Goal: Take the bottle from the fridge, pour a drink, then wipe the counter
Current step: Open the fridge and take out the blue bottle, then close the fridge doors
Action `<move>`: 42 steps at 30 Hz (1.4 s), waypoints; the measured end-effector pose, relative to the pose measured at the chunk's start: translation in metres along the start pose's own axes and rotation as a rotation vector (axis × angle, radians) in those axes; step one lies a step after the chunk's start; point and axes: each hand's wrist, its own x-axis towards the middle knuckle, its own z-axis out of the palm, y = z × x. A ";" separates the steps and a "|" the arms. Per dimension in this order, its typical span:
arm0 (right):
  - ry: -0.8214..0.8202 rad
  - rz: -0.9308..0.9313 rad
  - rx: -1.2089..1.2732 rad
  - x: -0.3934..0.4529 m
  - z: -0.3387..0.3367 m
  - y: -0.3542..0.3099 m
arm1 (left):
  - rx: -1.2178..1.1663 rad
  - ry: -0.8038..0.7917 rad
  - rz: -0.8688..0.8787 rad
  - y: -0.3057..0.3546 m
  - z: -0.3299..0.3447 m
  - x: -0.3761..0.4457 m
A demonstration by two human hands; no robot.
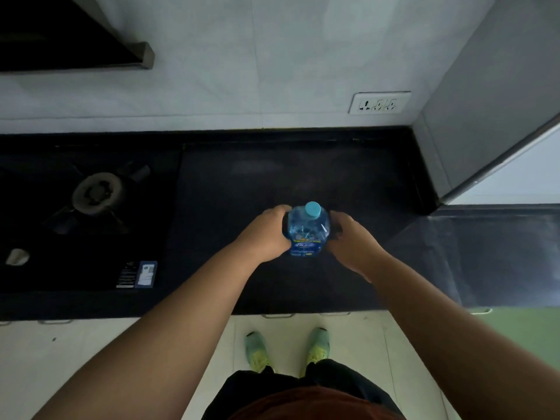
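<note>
Bottle [307, 230] of clear blue plastic, light blue cap on, blue label low on its body, upright at the middle of the black counter [272, 183], held from both sides. Left hand [266, 234] wrapped against the bottle's left side, fingers curled round toward its far face. Right hand [351, 241] closed on the right side, fingers bent round the body, thumb edge nearest the camera. Whether the base rests on the stone or hangs just above it: cannot tell. To the left, a black gas hob [91, 225] with one burner [98, 192] and a pale knob [17, 256]. On the far wall, a white socket plate [380, 103]. Near the bottom, green shoes [257, 351] on pale floor tiles.
</note>
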 end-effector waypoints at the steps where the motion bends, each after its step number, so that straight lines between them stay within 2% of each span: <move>1: 0.055 -0.019 0.024 -0.009 -0.008 -0.004 | -0.007 0.010 0.008 0.000 -0.007 -0.006; 4: 0.220 -0.110 0.155 -0.035 -0.032 -0.024 | -0.061 0.065 0.044 0.004 -0.024 -0.027; 7: 0.269 -0.287 0.151 -0.055 -0.049 -0.053 | -0.069 0.157 0.077 0.012 -0.040 -0.053; 12: 0.078 -0.602 -0.091 -0.071 -0.062 -0.113 | -0.110 0.375 0.007 0.010 -0.066 -0.112; 17: -0.113 -0.856 -0.258 -0.086 -0.038 -0.160 | -0.028 0.582 -0.233 -0.009 -0.073 -0.186; 20: -0.177 -0.994 -0.393 -0.105 -0.011 -0.185 | 0.042 0.689 -0.456 -0.023 -0.064 -0.243; 24: -0.295 -1.154 -0.537 -0.152 0.026 -0.221 | 0.005 0.820 -0.707 -0.043 -0.043 -0.336; 31: -0.449 -1.371 -0.615 -0.260 0.107 -0.292 | -0.097 1.021 -0.953 -0.092 -0.012 -0.485; 42: -0.643 -1.597 -0.676 -0.451 0.320 -0.378 | -0.209 1.167 -1.221 -0.226 0.029 -0.699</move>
